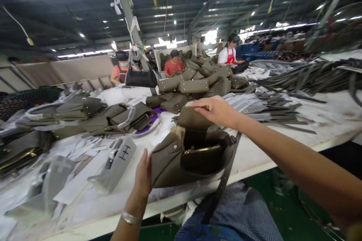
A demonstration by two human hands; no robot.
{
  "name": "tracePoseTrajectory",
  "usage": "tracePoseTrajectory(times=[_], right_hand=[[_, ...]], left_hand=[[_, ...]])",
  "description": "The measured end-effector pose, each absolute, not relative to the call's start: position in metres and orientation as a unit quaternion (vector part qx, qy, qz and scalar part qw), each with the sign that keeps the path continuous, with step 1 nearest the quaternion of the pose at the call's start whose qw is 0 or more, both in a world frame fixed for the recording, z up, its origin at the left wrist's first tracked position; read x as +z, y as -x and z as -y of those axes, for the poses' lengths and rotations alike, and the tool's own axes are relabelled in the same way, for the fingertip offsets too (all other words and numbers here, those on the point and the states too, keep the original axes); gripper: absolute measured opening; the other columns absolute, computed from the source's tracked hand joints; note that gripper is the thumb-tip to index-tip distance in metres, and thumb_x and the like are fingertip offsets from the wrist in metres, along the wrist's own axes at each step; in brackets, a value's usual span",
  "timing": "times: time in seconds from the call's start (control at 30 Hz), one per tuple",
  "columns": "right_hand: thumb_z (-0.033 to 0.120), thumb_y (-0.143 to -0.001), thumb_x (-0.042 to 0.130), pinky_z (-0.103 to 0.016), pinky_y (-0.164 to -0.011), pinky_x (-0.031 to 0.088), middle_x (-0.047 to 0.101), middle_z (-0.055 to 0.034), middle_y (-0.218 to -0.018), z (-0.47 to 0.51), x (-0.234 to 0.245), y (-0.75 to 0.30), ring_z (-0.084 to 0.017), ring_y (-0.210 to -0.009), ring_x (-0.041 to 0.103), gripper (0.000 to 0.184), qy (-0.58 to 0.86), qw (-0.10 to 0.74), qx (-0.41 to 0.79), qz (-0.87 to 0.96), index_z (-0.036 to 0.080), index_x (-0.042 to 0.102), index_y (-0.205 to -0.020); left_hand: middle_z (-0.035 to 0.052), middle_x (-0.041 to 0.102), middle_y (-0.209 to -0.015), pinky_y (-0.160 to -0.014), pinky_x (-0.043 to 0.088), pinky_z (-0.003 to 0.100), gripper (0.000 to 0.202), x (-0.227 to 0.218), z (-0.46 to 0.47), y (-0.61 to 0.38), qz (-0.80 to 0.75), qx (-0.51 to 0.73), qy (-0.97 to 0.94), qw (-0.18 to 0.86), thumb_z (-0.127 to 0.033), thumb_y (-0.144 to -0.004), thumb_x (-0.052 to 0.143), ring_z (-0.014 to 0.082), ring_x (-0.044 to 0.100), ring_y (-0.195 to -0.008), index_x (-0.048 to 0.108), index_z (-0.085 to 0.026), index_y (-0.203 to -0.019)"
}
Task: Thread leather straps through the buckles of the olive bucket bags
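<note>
An olive-brown handbag lies tilted on the table edge before me, its mouth facing me. Inside it a gold zipper runs across a dark lining. My left hand grips the bag's left end, its thumb up along the side and the other fingers hidden behind. Above, my right hand pinches the top edge of the raised flap. A dark strap hangs from the bag's right end over the table edge towards my lap.
Several similar bags are heaped behind, more bags at left. Long dark straps lie at right. Grey tape dispensers and paper scraps cover the near left table. Co-workers sit across the table.
</note>
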State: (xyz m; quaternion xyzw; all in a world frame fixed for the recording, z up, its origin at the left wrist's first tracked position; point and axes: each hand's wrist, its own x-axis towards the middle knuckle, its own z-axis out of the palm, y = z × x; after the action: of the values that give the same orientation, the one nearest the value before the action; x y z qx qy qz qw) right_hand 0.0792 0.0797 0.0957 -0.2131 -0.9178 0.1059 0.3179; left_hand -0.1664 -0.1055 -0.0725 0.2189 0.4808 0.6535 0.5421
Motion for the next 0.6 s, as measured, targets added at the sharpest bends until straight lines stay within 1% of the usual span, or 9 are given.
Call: tracePoseTrajectory(times=[0.1,0.17,0.23,0.33,0.4,0.47,0.5,0.53,0.6], right_hand=[[0.013,-0.089,0.056,-0.024,-0.087,0.049,0.075,-0.0026,-0.106,-0.071,0.101,-0.056,-0.018,-0.098,0.070,0.029,0.162,0.279,0.078,0.943,0.019,0.073,-0.111],[0.012,-0.089,0.055,-0.025,-0.084,0.048,0.075,-0.0031,-0.106,-0.067,0.098,-0.040,-0.018,-0.096,0.070,0.030,0.133,0.251,0.052,0.957,0.019,0.073,-0.112],[0.011,-0.089,0.054,-0.026,-0.081,0.047,0.074,-0.0035,-0.108,-0.067,0.091,-0.025,-0.019,-0.095,0.069,0.032,0.130,0.230,0.011,0.964,0.021,0.072,-0.114],[0.013,-0.090,0.052,-0.027,-0.079,0.046,0.073,-0.0029,-0.111,-0.077,0.075,-0.014,-0.020,-0.095,0.068,0.034,0.151,0.215,-0.026,0.965,0.025,0.071,-0.115],[0.016,-0.092,0.051,-0.028,-0.080,0.046,0.072,-0.0027,-0.113,-0.088,0.065,-0.014,-0.020,-0.097,0.067,0.033,0.169,0.214,-0.029,0.962,0.026,0.070,-0.117],[0.019,-0.095,0.049,-0.028,-0.082,0.046,0.072,-0.0031,-0.114,-0.100,0.057,-0.016,-0.020,-0.099,0.067,0.031,0.185,0.223,-0.023,0.957,0.026,0.070,-0.117],[0.020,-0.095,0.050,-0.028,-0.083,0.046,0.072,-0.0032,-0.114,-0.104,0.055,-0.017,-0.020,-0.100,0.067,0.030,0.185,0.233,-0.015,0.955,0.025,0.070,-0.116],[0.021,-0.095,0.051,-0.028,-0.085,0.045,0.072,-0.0032,-0.114,-0.108,0.053,-0.018,-0.020,-0.101,0.067,0.029,0.179,0.245,-0.001,0.953,0.024,0.070,-0.116],[0.025,-0.093,0.057,-0.028,-0.086,0.046,0.073,-0.0037,-0.111,-0.110,0.053,-0.019,-0.019,-0.099,0.067,0.027,0.160,0.270,0.040,0.949,0.022,0.069,-0.117]], left_hand=[[0.0153,0.062,-0.132,-0.111,0.036,0.052,0.069,-0.049,0.106,0.186,-0.561,0.599,-0.323,0.472,-0.068,-0.088,0.043,0.0347,0.050,-0.129,0.064,-0.012,-0.122],[0.0138,0.057,-0.138,-0.114,0.033,0.049,0.063,-0.032,0.104,0.187,-0.610,0.536,-0.430,0.395,-0.065,-0.090,0.044,0.0317,0.046,-0.134,0.064,-0.015,-0.124],[0.0105,0.051,-0.144,-0.115,0.032,0.046,0.059,-0.019,0.102,0.181,-0.614,0.476,-0.525,0.348,-0.060,-0.092,0.045,0.0284,0.043,-0.136,0.057,-0.020,-0.134],[0.0066,0.043,-0.151,-0.115,0.034,0.041,0.057,-0.010,0.105,0.178,-0.602,0.440,-0.612,0.264,-0.053,-0.094,0.047,0.0253,0.039,-0.139,0.045,-0.025,-0.144],[0.0056,0.042,-0.152,-0.109,0.042,0.038,0.054,-0.011,0.113,0.182,-0.626,0.402,-0.631,0.218,-0.048,-0.095,0.047,0.0247,0.039,-0.139,0.044,-0.027,-0.144],[0.0075,0.048,-0.147,-0.095,0.052,0.035,0.057,-0.014,0.122,0.188,-0.668,0.330,-0.633,0.213,-0.048,-0.093,0.050,0.0256,0.051,-0.128,0.042,-0.027,-0.145],[0.0085,0.056,-0.139,-0.087,0.055,0.034,0.061,-0.015,0.125,0.191,-0.689,0.291,-0.629,0.213,-0.048,-0.091,0.053,0.0254,0.060,-0.117,0.040,-0.027,-0.146],[0.0086,0.064,-0.127,-0.079,0.056,0.033,0.064,-0.015,0.128,0.193,-0.707,0.261,-0.623,0.208,-0.048,-0.089,0.056,0.0241,0.066,-0.102,0.039,-0.027,-0.147],[0.0042,0.072,-0.095,-0.067,0.055,0.031,0.066,-0.009,0.128,0.196,-0.736,0.236,-0.606,0.185,-0.048,-0.088,0.057,0.0196,0.068,-0.074,0.040,-0.025,-0.146]])
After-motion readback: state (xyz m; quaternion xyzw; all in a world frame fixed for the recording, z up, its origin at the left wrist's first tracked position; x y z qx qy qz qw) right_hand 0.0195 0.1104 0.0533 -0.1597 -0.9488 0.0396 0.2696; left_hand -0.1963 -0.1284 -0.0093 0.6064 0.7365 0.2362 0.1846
